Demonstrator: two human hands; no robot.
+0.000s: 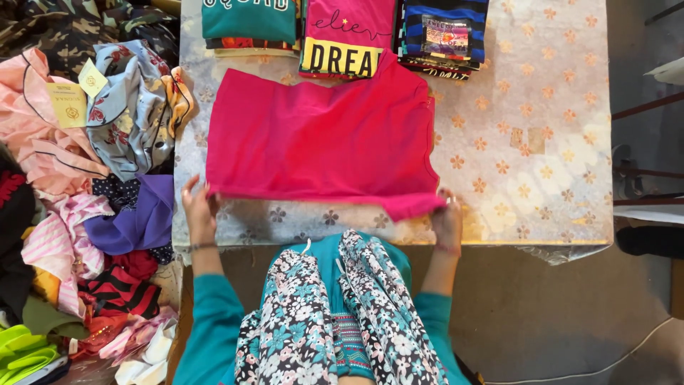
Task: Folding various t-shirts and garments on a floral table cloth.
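Observation:
A bright pink garment (320, 139) lies spread flat on a table covered with a pale floral cloth (527, 107). My left hand (197, 210) pinches the garment's near left corner at the table's front edge. My right hand (447, 219) pinches its near right corner, where the fabric bunches slightly. Both arms wear teal sleeves, and a floral scarf hangs down between them.
Three folded stacks sit along the far edge: a teal shirt (249, 21), a pink and yellow shirt (345, 39), and a blue striped one (443, 36). A heap of loose clothes (92, 178) fills the left side. Bare floor and a cable lie at right.

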